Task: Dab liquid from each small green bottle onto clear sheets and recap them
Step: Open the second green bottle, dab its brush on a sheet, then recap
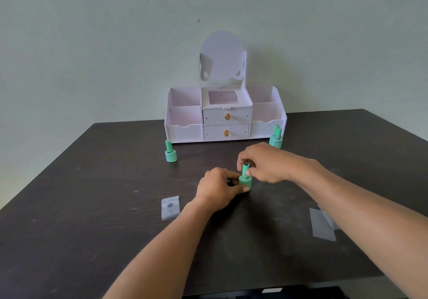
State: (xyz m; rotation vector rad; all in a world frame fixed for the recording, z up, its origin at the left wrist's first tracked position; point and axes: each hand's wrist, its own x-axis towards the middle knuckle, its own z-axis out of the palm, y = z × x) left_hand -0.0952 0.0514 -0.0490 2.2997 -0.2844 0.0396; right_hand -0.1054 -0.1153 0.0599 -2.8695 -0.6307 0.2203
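A small green bottle [245,181] stands upright at the middle of the dark table [92,240]. My left hand [218,188] grips its round base. My right hand [268,162] pinches its tall green cap [245,168] from above. Another green bottle [171,151] stands capped at the left, in front of the organizer. Two more green bottles [276,137] stand close together at the right. A clear sheet [170,208] with a grey dab lies left of my left forearm. Other clear sheets [322,224], overlapping, lie at the right by my right forearm.
A white desktop organizer [225,115] with two gold-knobbed drawers, open side bins and a tall back panel stands at the table's far edge against the pale wall. The table's near edge runs along the bottom of the view.
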